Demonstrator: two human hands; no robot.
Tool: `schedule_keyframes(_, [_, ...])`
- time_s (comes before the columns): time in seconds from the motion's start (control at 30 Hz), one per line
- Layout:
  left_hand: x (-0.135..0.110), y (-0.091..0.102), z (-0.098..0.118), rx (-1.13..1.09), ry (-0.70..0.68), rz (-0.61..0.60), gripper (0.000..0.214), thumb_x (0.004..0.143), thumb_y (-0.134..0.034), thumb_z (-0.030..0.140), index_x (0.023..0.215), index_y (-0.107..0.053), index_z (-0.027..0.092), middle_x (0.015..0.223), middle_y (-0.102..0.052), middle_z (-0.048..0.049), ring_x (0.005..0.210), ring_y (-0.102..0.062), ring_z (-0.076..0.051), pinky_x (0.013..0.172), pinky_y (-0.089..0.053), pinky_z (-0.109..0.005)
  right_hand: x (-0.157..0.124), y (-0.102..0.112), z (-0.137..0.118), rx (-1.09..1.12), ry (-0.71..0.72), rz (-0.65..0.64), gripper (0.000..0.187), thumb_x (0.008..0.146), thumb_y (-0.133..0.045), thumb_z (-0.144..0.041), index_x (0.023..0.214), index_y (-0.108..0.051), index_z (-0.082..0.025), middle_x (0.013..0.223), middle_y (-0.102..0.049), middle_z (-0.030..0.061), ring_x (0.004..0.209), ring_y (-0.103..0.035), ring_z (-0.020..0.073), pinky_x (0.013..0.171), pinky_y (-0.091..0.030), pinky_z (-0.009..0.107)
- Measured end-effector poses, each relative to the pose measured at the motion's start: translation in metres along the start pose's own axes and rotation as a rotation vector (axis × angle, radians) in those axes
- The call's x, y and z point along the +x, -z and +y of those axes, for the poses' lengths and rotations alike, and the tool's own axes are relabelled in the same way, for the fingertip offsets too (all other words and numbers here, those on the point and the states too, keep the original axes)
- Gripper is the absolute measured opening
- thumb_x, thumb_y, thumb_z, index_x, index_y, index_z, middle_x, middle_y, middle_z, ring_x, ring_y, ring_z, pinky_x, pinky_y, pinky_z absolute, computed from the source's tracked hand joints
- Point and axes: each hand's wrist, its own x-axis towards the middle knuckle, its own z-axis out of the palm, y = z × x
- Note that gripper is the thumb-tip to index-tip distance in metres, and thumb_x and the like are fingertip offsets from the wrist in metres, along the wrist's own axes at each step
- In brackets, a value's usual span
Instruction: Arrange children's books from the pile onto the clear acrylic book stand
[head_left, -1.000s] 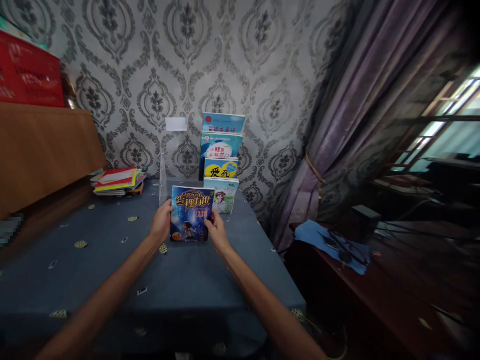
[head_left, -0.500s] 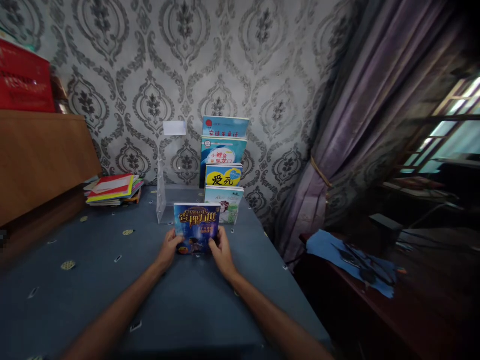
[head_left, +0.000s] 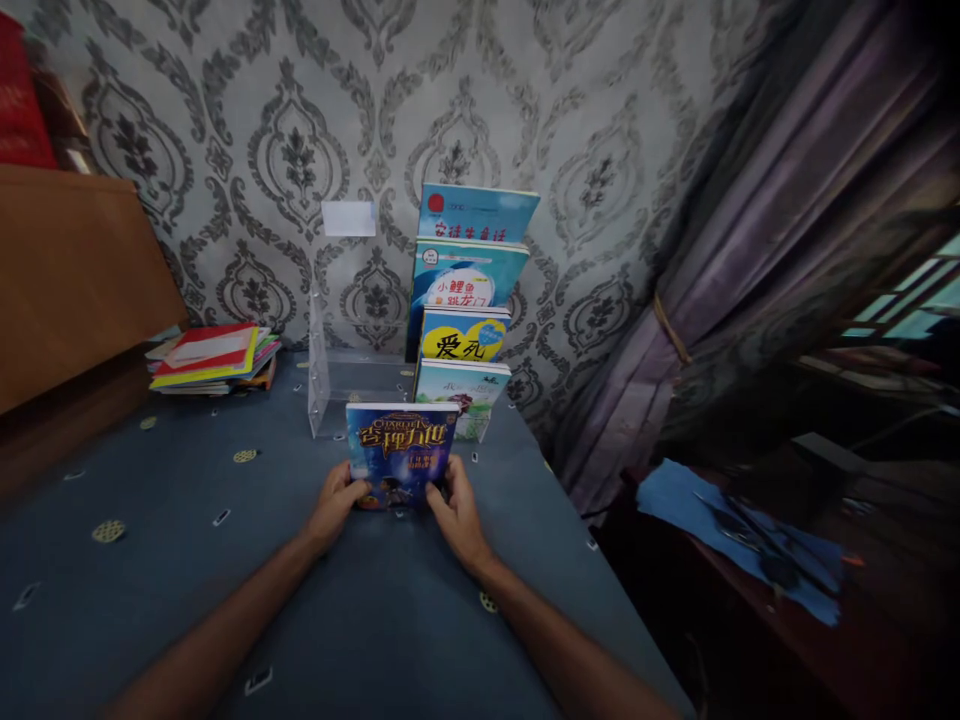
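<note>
A dark blue book (head_left: pixel 403 455) with gold lettering is held by its two sides, cover tilted up toward me. My left hand (head_left: pixel 335 503) grips its left edge, thumb on the cover. My right hand (head_left: pixel 459 510) clasps the right edge the same way. Just behind the book stands a clear acrylic tiered stand (head_left: pixel 319 385). Its right half carries a pale green book (head_left: pixel 459 390), a yellow and blue book (head_left: pixel 450 340), a teal book (head_left: pixel 465 268) and a light blue book (head_left: pixel 487 212) in rising steps. My held book covers part of the stand's front.
Left of the stand lies a pile of booklets and papers (head_left: pixel 214 355) beside a wooden cabinet (head_left: pixel 75 280). A blue patterned cloth covers the table (head_left: pixel 187 570). To the right hang purple curtains (head_left: pixel 622 420), with a blue cloth (head_left: pixel 675 495) bearing dark tools on a lower surface.
My view has moved closer to the stand and its books, which look larger. Both hands keep hold of the dark blue book.
</note>
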Motion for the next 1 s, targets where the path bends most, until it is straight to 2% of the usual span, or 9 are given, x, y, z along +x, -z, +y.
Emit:
schedule_keyframes(0.13, [-0.001, 0.002, 0.000, 0.057, -0.008, -0.007, 0.024, 0.062, -0.069, 0.030, 0.083, -0.068, 0.018, 0.078, -0.069, -0.0007, 0.074, -0.063, -0.019, 0.065, -0.053, -0.027, 0.000, 0.001, 0.002, -0.004, 0.010, -0.003, 0.019, 0.089, -0.055, -0.029, 0.107, -0.052, -0.024, 0.101, -0.063, 0.0029, 0.096, -0.061, 0.0209, 0.088, -0.050, 0.034])
schedule_keyframes(0.3, [0.001, 0.001, 0.003, 0.142, -0.081, 0.002, 0.024, 0.065, -0.065, 0.031, 0.084, -0.067, 0.017, 0.079, -0.070, -0.0004, 0.077, -0.063, -0.018, 0.070, -0.052, -0.027, 0.001, 0.002, 0.003, -0.028, 0.033, -0.009, 0.020, 0.087, -0.055, -0.027, 0.106, -0.053, -0.023, 0.100, -0.065, 0.0026, 0.095, -0.062, 0.0201, 0.086, -0.049, 0.033])
schedule_keyframes(0.43, [0.014, -0.005, 0.006, 0.187, -0.144, 0.004, 0.024, 0.062, -0.063, 0.030, 0.083, -0.067, 0.018, 0.078, -0.069, 0.0002, 0.078, -0.063, -0.019, 0.073, -0.053, -0.028, 0.004, 0.007, 0.003, -0.094, 0.053, 0.019, 0.017, 0.087, -0.054, -0.025, 0.104, -0.053, -0.023, 0.096, -0.065, 0.0020, 0.090, -0.062, 0.0201, 0.082, -0.049, 0.033])
schedule_keyframes(0.53, [0.028, -0.016, 0.008, 0.230, -0.178, -0.045, 0.026, 0.061, -0.064, 0.031, 0.083, -0.066, 0.018, 0.079, -0.069, -0.0005, 0.080, -0.064, -0.020, 0.072, -0.055, -0.030, 0.012, 0.017, 0.007, -0.139, 0.091, 0.078, 0.017, 0.087, -0.054, -0.026, 0.104, -0.052, -0.023, 0.094, -0.064, 0.0025, 0.089, -0.061, 0.0208, 0.081, -0.049, 0.033])
schedule_keyframes(0.7, [0.066, -0.040, 0.014, 0.272, -0.262, -0.136, 0.031, 0.063, -0.066, 0.034, 0.088, -0.066, 0.017, 0.085, -0.070, -0.0017, 0.079, -0.065, -0.020, 0.071, -0.057, -0.032, 0.040, 0.042, 0.010, -0.255, 0.161, 0.152, 0.021, 0.088, -0.053, -0.031, 0.108, -0.051, -0.023, 0.094, -0.063, 0.0041, 0.087, -0.059, 0.0227, 0.077, -0.049, 0.035])
schedule_keyframes(0.83, [0.101, -0.054, 0.023, 0.385, -0.394, -0.165, 0.026, 0.071, -0.066, 0.031, 0.092, -0.064, 0.017, 0.092, -0.072, -0.0035, 0.087, -0.067, -0.022, 0.081, -0.057, -0.036, 0.073, 0.065, 0.002, -0.381, 0.232, 0.188, 0.023, 0.089, -0.050, -0.032, 0.110, -0.051, -0.022, 0.087, -0.060, 0.0032, 0.077, -0.055, 0.0224, 0.073, -0.048, 0.036])
schedule_keyframes(0.9, [0.114, -0.058, 0.028, 0.475, -0.473, -0.159, 0.024, 0.075, -0.064, 0.030, 0.095, -0.064, 0.016, 0.096, -0.072, -0.0049, 0.091, -0.067, -0.023, 0.087, -0.055, -0.038, 0.090, 0.073, -0.003, -0.428, 0.290, 0.208, 0.021, 0.089, -0.050, -0.033, 0.107, -0.051, -0.023, 0.085, -0.059, 0.0027, 0.076, -0.054, 0.0220, 0.073, -0.048, 0.036])
schedule_keyframes(1.0, [0.124, -0.062, 0.036, 0.648, -0.583, -0.102, 0.019, 0.080, -0.063, 0.028, 0.095, -0.065, 0.016, 0.096, -0.073, -0.0054, 0.092, -0.067, -0.023, 0.089, -0.054, -0.038, 0.108, 0.081, -0.011, -0.464, 0.388, 0.233, 0.021, 0.089, -0.049, -0.032, 0.108, -0.051, -0.022, 0.094, -0.060, 0.0052, 0.086, -0.056, 0.0231, 0.080, -0.049, 0.039])
